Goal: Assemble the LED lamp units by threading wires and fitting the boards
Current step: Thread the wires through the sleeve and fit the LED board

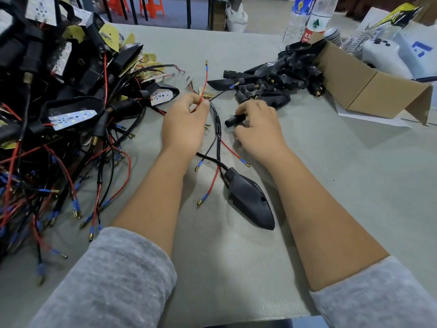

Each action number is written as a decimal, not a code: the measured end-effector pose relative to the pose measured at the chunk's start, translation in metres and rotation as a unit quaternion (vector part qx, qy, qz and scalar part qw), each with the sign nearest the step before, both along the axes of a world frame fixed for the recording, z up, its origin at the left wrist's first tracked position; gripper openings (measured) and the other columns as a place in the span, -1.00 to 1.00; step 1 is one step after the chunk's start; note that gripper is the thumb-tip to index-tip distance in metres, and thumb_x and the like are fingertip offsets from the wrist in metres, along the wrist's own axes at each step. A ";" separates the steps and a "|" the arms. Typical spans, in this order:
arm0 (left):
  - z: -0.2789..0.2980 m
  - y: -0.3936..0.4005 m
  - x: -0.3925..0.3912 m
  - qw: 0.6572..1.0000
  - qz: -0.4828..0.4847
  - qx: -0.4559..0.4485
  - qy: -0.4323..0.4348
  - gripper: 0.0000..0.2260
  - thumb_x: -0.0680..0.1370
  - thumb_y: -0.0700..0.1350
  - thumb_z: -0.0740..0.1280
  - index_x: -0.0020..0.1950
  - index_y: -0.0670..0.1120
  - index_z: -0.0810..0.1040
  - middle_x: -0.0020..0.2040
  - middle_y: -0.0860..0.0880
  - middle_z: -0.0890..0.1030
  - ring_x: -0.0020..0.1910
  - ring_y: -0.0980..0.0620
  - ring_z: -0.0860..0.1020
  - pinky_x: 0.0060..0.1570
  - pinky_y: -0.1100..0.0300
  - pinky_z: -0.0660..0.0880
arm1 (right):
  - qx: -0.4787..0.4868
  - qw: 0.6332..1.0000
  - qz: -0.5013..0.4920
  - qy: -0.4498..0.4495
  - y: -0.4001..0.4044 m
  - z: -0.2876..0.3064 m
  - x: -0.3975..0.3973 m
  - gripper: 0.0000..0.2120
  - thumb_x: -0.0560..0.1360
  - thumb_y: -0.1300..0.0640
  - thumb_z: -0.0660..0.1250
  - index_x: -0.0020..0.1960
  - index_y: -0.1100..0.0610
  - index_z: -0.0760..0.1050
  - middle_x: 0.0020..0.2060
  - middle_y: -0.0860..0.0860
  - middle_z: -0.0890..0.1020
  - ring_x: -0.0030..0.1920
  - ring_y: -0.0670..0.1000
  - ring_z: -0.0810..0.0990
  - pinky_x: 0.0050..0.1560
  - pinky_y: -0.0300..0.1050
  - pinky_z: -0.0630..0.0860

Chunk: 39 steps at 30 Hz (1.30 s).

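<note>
The left hand (183, 121) pinches a thin red wire (204, 84); the right hand (257, 129) curls round a stubby black stem (234, 120) — a smooth teardrop lamp housing (250, 200) lies between the forearms.

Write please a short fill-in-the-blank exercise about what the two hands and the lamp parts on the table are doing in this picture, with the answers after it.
1. The left hand pinches a thin ____ wire that stands up from its fingers.
2. The right hand holds a short black ____.
3. The black lamp shell lies on the table ____ the two forearms.
4. The cardboard box stands on the person's ____ side.

Answers: red; tube; between; right
</note>
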State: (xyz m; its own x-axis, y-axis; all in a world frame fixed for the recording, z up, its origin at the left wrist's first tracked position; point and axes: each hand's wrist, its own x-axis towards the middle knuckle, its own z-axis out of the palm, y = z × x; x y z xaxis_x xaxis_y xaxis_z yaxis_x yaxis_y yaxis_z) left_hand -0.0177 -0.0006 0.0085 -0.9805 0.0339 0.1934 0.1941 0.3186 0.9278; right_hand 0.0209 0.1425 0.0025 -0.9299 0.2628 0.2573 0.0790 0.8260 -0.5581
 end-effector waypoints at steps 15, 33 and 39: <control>-0.002 0.009 0.006 0.994 0.034 -0.081 0.060 -0.79 0.60 -0.03 0.24 0.03 -0.05 0.64 -0.02 -0.05 0.62 0.26 0.01 0.28 0.30 0.14 0.28 | -0.045 0.998 -0.034 0.017 0.002 0.004 0.003 -0.81 0.41 0.16 0.38 -0.10 -0.10 0.44 -0.26 -0.23 0.50 0.07 0.02 0.49 0.12 -0.06 0.38; 0.000 0.007 0.004 0.997 0.045 -0.045 -0.033 -0.87 0.58 0.00 0.22 -0.05 0.15 0.56 -0.13 0.04 0.53 0.32 0.04 0.28 0.07 0.22 0.32 | -0.568 0.810 0.109 0.101 -0.002 0.023 0.014 -0.80 0.65 0.05 0.18 -0.08 0.14 0.42 -0.31 0.02 0.58 -0.42 -0.03 0.49 -0.43 -0.20 0.42; -0.004 0.005 -0.001 0.998 0.059 -0.034 -0.011 -0.78 0.61 -0.09 0.15 -0.15 0.13 0.51 0.08 -0.06 0.60 0.18 -0.01 0.48 0.25 0.06 0.42 | -0.584 0.795 0.161 -0.038 -0.003 0.023 0.015 -0.69 0.65 -0.07 0.11 -0.10 0.14 0.40 -0.23 0.08 0.66 -0.15 0.08 0.65 -0.09 -0.07 0.60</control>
